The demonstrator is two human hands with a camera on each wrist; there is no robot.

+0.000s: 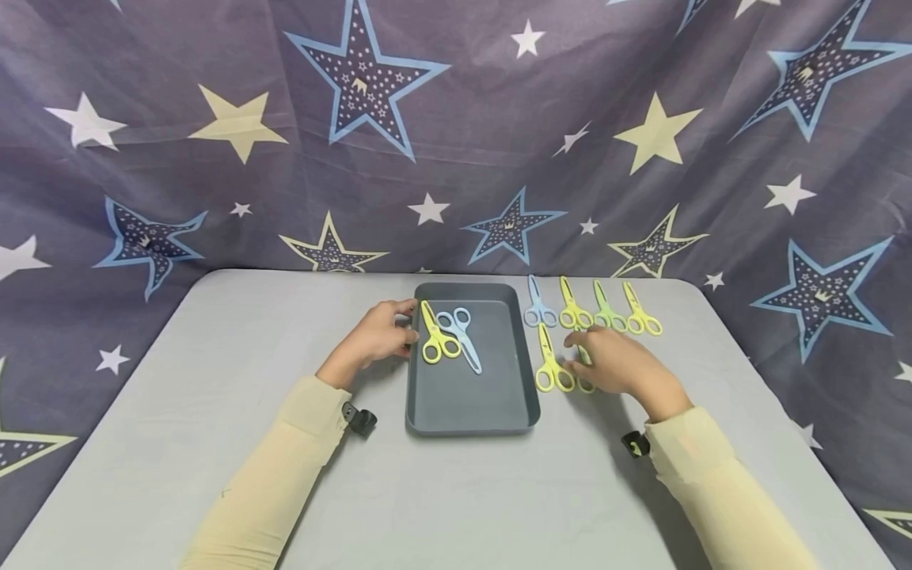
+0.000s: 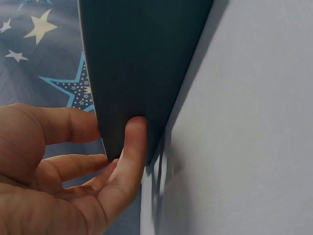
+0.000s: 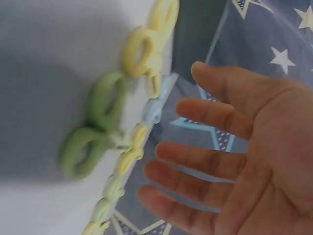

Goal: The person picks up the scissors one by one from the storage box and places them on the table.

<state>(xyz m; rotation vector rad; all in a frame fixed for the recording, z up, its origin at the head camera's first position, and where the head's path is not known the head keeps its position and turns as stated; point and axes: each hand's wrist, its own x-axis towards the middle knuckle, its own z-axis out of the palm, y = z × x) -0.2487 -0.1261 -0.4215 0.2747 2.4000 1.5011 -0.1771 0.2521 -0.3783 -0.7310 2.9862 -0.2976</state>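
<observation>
A grey tray [image 1: 473, 408] holds a pair of yellow scissors [image 1: 432, 342] and a pair of blue scissors [image 1: 466, 348], both toward its upper left. My left hand [image 1: 381, 332] touches the tray's left side with its fingertips; the left wrist view shows fingers against the outer wall and rim. To the right of the tray, my right hand [image 1: 616, 360] hovers over green scissors [image 3: 93, 129], partly covering them in the head view. Its fingers are spread and hold nothing. Beside it, near the tray, lie yellow scissors [image 1: 553, 372].
Behind the right hand, a row runs along the table's back: blue scissors [image 1: 539, 313], yellow scissors [image 1: 573, 315], green scissors [image 1: 609, 318] and another yellow pair [image 1: 643, 321]. A star-patterned cloth [image 1: 470, 182] hangs behind the grey-white table [image 1: 470, 507].
</observation>
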